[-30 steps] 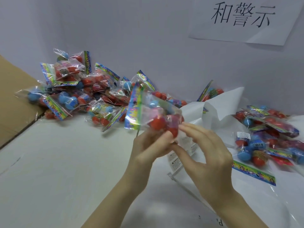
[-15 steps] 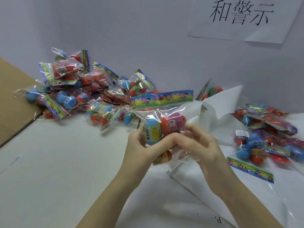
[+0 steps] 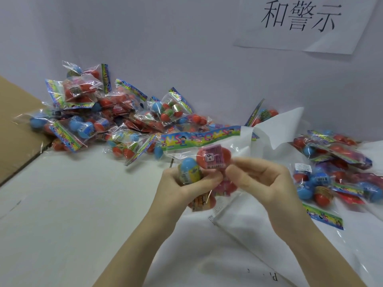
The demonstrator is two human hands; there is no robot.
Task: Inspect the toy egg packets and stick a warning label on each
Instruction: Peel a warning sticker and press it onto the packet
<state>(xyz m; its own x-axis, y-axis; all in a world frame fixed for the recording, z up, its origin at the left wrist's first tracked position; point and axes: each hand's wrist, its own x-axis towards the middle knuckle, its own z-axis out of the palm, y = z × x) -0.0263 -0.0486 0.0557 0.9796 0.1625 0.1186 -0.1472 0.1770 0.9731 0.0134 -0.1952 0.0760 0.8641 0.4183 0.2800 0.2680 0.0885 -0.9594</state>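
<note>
I hold one clear packet of toy eggs [image 3: 209, 156] in front of me, its colourful header strip on top and level. Inside it a blue egg sits left and red eggs right. My left hand [image 3: 182, 187] grips the packet from below at the blue egg. My right hand [image 3: 259, 179] pinches the packet's right side with curled fingers. A sheet of warning labels [image 3: 217, 212] lies on the table under my hands. A big heap of packets [image 3: 116, 121] lies at the back left; a smaller pile of packets [image 3: 339, 172] lies at the right.
A cardboard box flap [image 3: 14, 129] rises at the left edge. Crumpled white backing paper [image 3: 275, 129] lies behind my hands. A sign with printed characters [image 3: 300, 19] hangs on the grey wall. A clear plastic bag [image 3: 310, 235] covers the white table at the right.
The packet turned from standing on edge to header strip up and level. My right hand went from open beside it to pinching its right side. Both hands stayed in front of me.
</note>
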